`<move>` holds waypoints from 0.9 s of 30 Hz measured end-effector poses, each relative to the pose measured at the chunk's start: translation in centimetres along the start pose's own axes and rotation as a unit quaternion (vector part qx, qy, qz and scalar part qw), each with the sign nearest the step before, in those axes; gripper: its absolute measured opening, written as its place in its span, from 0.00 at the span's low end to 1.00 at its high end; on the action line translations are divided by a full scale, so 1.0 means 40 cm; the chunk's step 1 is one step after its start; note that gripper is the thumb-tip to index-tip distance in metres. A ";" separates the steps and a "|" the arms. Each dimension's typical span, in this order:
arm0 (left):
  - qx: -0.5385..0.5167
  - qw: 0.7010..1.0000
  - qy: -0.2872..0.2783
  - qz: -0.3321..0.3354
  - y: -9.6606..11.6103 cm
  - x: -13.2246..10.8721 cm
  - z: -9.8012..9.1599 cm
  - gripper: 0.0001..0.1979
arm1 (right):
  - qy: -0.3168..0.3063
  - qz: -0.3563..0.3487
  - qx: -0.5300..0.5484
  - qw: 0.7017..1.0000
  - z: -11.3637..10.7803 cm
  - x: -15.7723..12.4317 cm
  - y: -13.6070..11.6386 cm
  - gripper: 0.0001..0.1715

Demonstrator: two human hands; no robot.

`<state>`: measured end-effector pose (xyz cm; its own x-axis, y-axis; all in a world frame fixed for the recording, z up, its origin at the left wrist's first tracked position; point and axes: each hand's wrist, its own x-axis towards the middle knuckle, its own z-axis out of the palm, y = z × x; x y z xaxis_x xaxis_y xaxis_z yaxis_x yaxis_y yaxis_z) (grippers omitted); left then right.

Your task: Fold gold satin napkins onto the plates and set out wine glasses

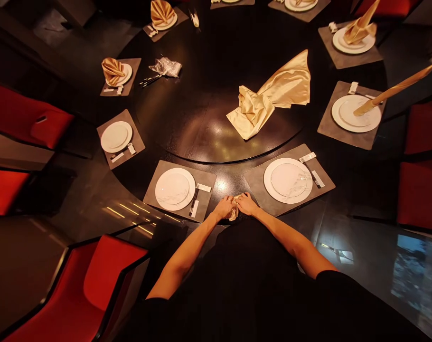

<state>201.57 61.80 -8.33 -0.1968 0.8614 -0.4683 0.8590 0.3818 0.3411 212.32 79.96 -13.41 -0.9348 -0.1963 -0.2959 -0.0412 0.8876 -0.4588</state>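
Close to my body at the near edge of the dark round table, my left hand [224, 207] and my right hand [247, 204] are both closed on one gold napkin [233, 216]. Only a small bunched part of it shows between and below my fingers. To the left lies a grey placemat [151, 198] with stacked white plates [173, 189], black chopsticks and white pieces. A second placemat [253, 176] with stacked white plates [288, 180] is on the right. Loose gold napkins [269, 100] lie crumpled on the turntable ahead.
Several more settings ring the table, some with folded napkins [360, 31] standing on plates; one tall rolled napkin [397, 89] leans outward at right. A clear plastic bag [167, 67] with chopsticks lies at far left. Red chairs [107, 270] surround the table. The turntable rim [228, 163] curves ahead.
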 end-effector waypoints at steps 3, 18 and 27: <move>-0.014 1.000 0.010 0.000 -0.038 -0.023 -0.038 0.15 | -0.009 -0.006 -0.015 1.000 -0.015 0.035 -0.017 0.18; -0.168 0.961 0.099 -0.197 0.114 -0.009 0.087 0.18 | -0.006 0.058 0.037 0.998 -0.059 0.113 -0.018 0.13; -0.475 0.772 0.209 -0.367 0.072 0.005 0.137 0.24 | 0.118 0.033 0.089 0.988 -0.065 0.039 -0.013 0.12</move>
<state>206.58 61.23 -11.92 -0.7720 0.2532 -0.5830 -0.2516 0.7206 0.6461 209.96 80.27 -11.45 -0.9905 -0.0189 -0.1365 0.0661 0.8037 -0.5913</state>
